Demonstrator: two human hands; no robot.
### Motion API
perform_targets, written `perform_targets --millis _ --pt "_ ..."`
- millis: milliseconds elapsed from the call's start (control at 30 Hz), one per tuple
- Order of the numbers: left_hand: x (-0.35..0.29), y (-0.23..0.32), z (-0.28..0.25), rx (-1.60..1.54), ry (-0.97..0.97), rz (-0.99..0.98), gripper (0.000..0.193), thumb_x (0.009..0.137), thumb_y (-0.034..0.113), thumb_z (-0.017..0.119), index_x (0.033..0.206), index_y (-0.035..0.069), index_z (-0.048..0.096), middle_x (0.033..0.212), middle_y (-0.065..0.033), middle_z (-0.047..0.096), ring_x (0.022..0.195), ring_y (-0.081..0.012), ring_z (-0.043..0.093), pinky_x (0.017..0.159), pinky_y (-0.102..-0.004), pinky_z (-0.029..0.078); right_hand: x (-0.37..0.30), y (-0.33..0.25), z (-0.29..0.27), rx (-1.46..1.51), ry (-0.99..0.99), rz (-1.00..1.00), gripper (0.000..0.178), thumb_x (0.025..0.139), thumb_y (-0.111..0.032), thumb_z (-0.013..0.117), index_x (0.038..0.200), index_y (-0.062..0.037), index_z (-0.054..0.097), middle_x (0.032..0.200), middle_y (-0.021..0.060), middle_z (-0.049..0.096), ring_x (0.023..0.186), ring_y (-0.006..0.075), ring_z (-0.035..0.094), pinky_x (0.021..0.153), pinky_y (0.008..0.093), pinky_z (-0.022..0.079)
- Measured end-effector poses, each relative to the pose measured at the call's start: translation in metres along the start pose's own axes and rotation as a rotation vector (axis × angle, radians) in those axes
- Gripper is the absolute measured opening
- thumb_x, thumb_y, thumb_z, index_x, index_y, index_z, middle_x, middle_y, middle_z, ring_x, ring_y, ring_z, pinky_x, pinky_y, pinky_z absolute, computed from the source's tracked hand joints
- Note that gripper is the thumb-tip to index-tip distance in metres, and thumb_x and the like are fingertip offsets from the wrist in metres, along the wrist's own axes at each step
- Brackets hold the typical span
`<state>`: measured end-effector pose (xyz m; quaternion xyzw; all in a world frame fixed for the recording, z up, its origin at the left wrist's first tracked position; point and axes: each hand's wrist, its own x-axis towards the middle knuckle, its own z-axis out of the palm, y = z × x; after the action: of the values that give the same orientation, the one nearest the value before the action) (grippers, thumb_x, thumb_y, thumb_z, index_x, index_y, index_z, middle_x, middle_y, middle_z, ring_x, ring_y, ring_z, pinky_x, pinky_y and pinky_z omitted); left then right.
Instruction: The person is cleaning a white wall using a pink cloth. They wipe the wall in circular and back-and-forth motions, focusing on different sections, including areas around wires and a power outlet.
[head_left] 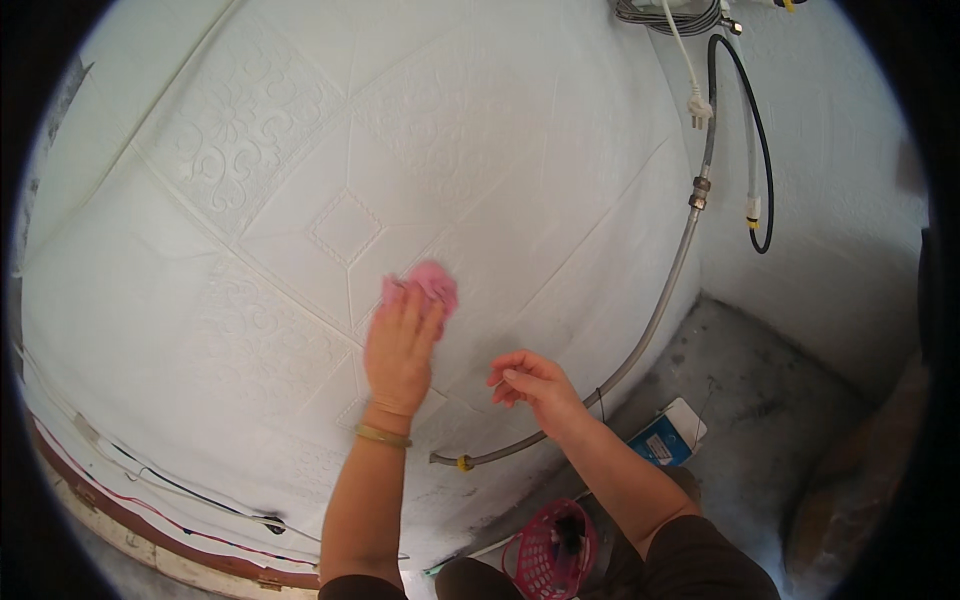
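My left hand (400, 345) presses a pink cloth (432, 282) flat against the white wall (300, 290), which is embossed with diamond and scroll patterns. The cloth bunches up around and beyond the fingertips, and part of it lies hidden under them. A yellowish bangle (383, 436) circles the left wrist. To the right and lower, my right hand (532, 385) hovers by the wall with its fingers loosely bent and apart, holding nothing. A grey hose (640, 345) runs close behind the right wrist.
At the upper right hang a white plug (699, 105) and a black hose (767, 170). Below, a pink basket (545, 555) with dark contents and a blue-and-white package (668, 435) are on the grey floor (740, 370). Thin cables (180, 490) run along the lower left.
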<state>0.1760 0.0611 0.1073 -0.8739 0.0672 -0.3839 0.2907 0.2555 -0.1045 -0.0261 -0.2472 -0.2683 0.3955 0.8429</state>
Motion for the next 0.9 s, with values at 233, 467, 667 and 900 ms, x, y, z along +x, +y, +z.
perform_targets --millis 233,467,667,900 --pt "-0.035 0.029 0.013 -0.105 -0.102 0.035 0.037 0.083 0.011 0.058 0.119 0.010 0.064 0.136 -0.0109 0.056 0.124 -0.0313 0.054 0.101 -0.0459 0.044 -0.008 -0.009 0.010 0.003 -0.043 -0.032 0.022 0.095 -0.019 0.059 0.113 -0.0049 0.061 0.100 0.0070 0.067 0.084 0.0167 0.063 0.073 0.0289 0.046" --pt "-0.027 0.022 -0.054 -0.211 -0.214 0.090 0.039 0.079 0.011 0.063 0.117 0.011 0.065 0.131 -0.0099 0.059 0.125 -0.0318 0.054 0.104 -0.0456 0.043 -0.010 -0.014 0.021 -0.012 -0.080 -0.058 0.020 0.096 -0.015 0.056 0.112 -0.0047 0.062 0.101 0.0082 0.067 0.085 0.0181 0.064 0.075 0.0297 0.047" --pt "0.000 -0.068 -0.126 0.227 0.167 -0.075 0.042 0.084 -0.003 0.058 0.125 0.006 0.062 0.137 -0.0185 0.054 0.131 -0.0411 0.047 0.110 -0.0484 0.036 -0.007 0.000 0.024 -0.053 -0.052 0.000 0.020 0.096 -0.014 0.054 0.113 -0.0046 0.062 0.101 0.0090 0.067 0.085 0.0184 0.064 0.075 0.0298 0.048" --pt "-0.001 -0.115 -0.135 0.326 0.345 -0.188 0.046 0.085 -0.007 0.052 0.129 0.004 0.057 0.139 -0.0206 0.051 0.130 -0.0413 0.047 0.108 -0.0461 0.038 0.000 0.019 0.025 -0.060 -0.069 0.036 0.020 0.096 -0.015 0.055 0.113 -0.0043 0.061 0.100 0.0093 0.068 0.084 0.0184 0.064 0.074 0.0299 0.048"
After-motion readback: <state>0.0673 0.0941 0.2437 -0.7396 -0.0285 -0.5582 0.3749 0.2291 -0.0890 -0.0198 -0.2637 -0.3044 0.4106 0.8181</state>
